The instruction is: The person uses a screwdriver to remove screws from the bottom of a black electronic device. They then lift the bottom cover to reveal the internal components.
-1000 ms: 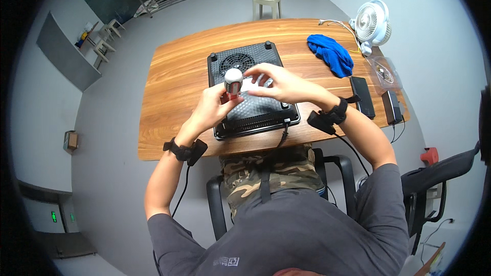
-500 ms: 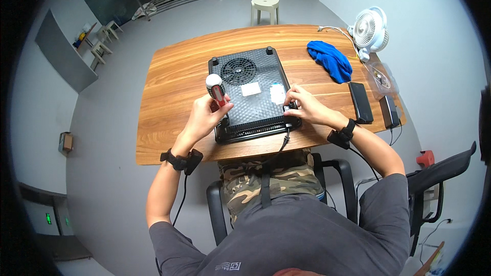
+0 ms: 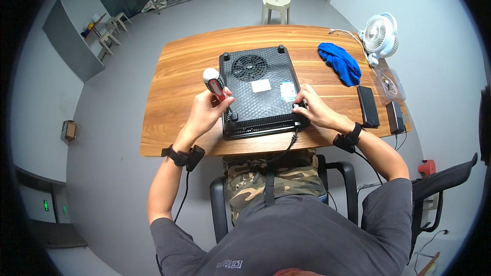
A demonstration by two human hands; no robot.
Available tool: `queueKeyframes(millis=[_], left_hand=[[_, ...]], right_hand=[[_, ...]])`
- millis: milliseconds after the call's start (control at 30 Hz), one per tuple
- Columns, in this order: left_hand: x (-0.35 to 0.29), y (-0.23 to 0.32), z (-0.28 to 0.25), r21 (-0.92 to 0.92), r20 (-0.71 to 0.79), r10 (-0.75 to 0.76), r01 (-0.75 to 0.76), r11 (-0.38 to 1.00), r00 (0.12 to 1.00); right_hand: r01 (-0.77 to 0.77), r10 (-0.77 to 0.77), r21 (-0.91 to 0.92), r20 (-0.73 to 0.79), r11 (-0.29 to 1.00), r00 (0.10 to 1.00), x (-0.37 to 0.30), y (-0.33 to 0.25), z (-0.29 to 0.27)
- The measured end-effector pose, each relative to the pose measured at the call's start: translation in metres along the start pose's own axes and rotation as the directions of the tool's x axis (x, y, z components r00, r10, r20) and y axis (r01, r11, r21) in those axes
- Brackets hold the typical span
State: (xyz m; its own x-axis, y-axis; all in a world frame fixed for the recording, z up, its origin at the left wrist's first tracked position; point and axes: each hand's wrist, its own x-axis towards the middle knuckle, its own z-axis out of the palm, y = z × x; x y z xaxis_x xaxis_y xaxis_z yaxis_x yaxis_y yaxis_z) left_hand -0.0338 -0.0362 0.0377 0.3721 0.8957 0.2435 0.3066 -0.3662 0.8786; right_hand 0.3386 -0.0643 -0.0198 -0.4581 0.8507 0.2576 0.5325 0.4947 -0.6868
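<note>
An induction cooker (image 3: 245, 103) lies upside down on the wooden table, its black textured underside with a round fan grille (image 3: 249, 67) facing up. My left hand (image 3: 207, 112) is closed around a screwdriver (image 3: 217, 88) with a red and black handle and a white end, which points up. It hovers at the cooker's left edge, beside the near left foot (image 3: 234, 116); the screwdriver's tip is hidden. My right hand (image 3: 316, 108) bends its fingers together at the near right corner, where a foot seems to be; what they pinch is mostly covered. A black power cord (image 3: 293, 139) hangs from the near edge.
Right of the cooker lie a blue cloth (image 3: 340, 64), a black flat box (image 3: 367, 106), a black adapter-like block (image 3: 395, 117) and a clear plastic tray (image 3: 390, 84). A white fan (image 3: 377, 36) stands at the table's right end. Stools (image 3: 276, 5) are on the floor beyond.
The whole view has shifted slightly. My left hand with the screwdriver has moved left relative to the cooker, uncovering the near left foot. My right hand stays at the near right corner.
</note>
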Motion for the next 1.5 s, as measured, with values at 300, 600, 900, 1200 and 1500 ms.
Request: queueKeyframes(millis=[300,600,900,1200,1500], left_hand=[[-0.011,-0.001,-0.003,-0.023,-0.005,-0.081,0.081,0.996,0.997],[-0.013,-0.004,-0.007,-0.010,0.000,-0.077,0.077,0.997,0.997],[-0.030,-0.011,-0.022,0.019,0.039,-0.099,0.099,0.995,0.994],[-0.050,-0.017,-0.016,0.037,0.086,-0.059,0.056,0.998,0.995],[-0.052,-0.015,-0.011,0.044,0.104,-0.085,0.081,0.996,0.991]], right_hand=[[-0.018,0.018,0.001,0.026,1.000,0.999,0.004,-0.011,-0.009],[-0.526,0.573,0.430,0.023,0.734,0.819,0.019,0.004,-0.015],[-0.731,0.714,0.272,0.176,0.626,0.677,0.054,-0.001,-0.017],[-0.730,0.707,0.258,0.192,0.633,0.681,0.055,0.028,-0.006],[-0.719,0.699,0.272,0.184,0.639,0.691,0.053,0.020,-0.007]])
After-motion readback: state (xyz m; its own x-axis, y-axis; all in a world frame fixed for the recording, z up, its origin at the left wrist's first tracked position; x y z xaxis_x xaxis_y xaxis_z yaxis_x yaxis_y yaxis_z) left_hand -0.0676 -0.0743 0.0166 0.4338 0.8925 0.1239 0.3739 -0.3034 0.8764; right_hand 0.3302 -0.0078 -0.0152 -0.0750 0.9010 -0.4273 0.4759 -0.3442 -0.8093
